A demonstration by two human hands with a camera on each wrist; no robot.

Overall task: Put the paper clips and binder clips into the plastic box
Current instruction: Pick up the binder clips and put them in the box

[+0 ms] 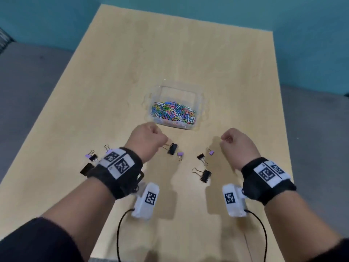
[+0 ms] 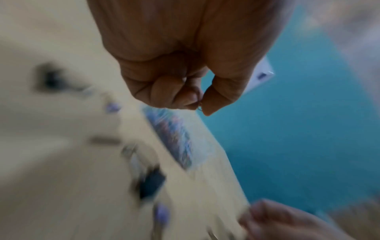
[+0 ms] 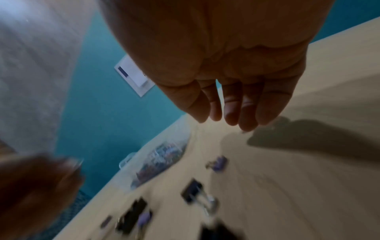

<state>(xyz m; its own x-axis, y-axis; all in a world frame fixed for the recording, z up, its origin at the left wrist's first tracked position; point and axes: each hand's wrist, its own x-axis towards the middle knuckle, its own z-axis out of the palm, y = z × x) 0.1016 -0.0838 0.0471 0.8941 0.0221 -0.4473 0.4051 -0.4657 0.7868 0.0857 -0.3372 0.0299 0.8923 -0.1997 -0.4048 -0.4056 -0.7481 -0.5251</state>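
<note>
A clear plastic box point(image 1: 200, 103) stands mid-table with a heap of coloured paper clips point(image 1: 173, 112) in it. My left hand point(image 1: 149, 137) hovers just in front of the box. In the left wrist view its thumb and forefinger point(image 2: 200, 107) pinch a thin wire piece that looks like a paper clip. My right hand point(image 1: 232, 140) hangs to the right, fingers loose and holding nothing point(image 3: 230, 113). Between the hands lie a black binder clip point(image 1: 172, 148), a lavender one point(image 1: 180, 154), another lavender one point(image 1: 211, 152) and two black ones point(image 1: 201, 156) point(image 1: 205, 175).
More binder clips lie left of my left wrist: a lavender one point(image 1: 87, 155), a small black one point(image 1: 93, 157) and a larger black one point(image 1: 86, 169). The wooden table point(image 1: 188, 53) has bare surface behind the box. Grey floor and a teal wall surround it.
</note>
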